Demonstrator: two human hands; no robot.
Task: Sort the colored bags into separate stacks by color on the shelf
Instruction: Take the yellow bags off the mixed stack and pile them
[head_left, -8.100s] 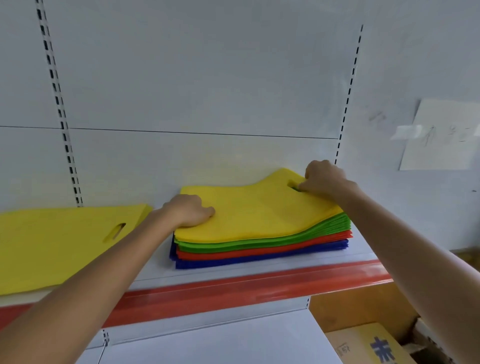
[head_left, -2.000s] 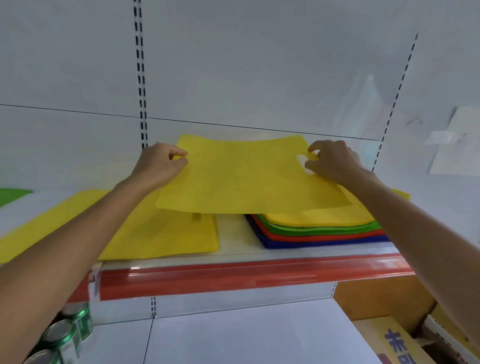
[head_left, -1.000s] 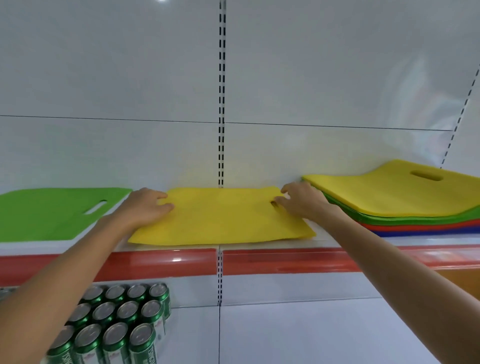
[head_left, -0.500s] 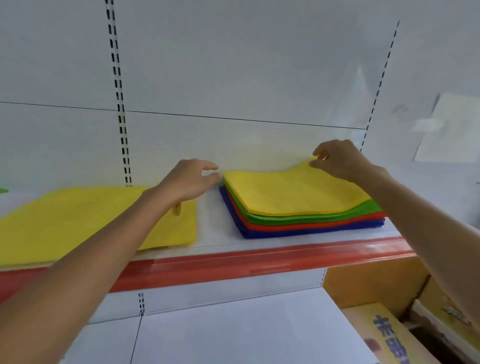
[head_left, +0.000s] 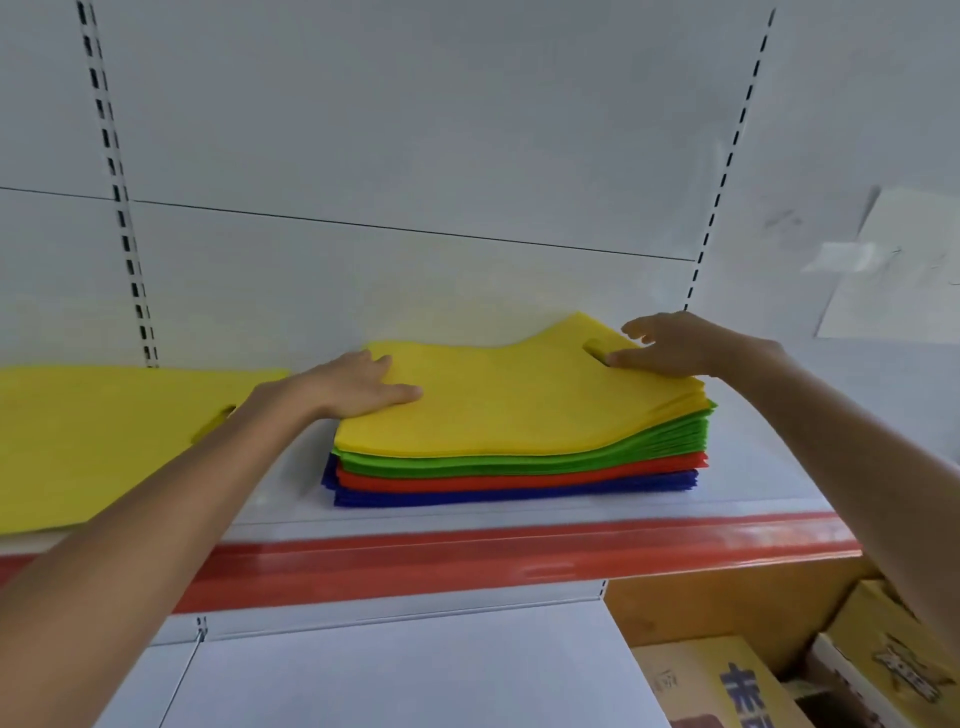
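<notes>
The left hand (head_left: 358, 385) lies flat, palm down, on the near left corner of the top yellow bag (head_left: 519, 405). Its fingers are straight and close together, pressing on the fabric without curling round it. The right hand (head_left: 672, 345) is at the far right corner of the same bag, with the fingers spread and slightly lifted. Its thumb rests on the fabric right beside the handle slot (head_left: 596, 349). Neither hand grips anything.

That yellow bag tops a mixed pile on the shelf (head_left: 753, 467). Under the yellow layer lie green bags (head_left: 519, 461), then red bags (head_left: 519, 480), and blue bags (head_left: 519, 494) at the bottom. The pile's right side bulges upward, so the layers curve.

To the left, apart from the mixed pile, a separate yellow stack (head_left: 93, 441) lies flat on the same shelf, and the left forearm crosses in front of its right end. A red strip (head_left: 467, 556) runs along the shelf's front edge. Cardboard boxes (head_left: 727, 686) sit below at the lower right, and a sheet of paper (head_left: 893, 270) is taped to the wall at the right.
</notes>
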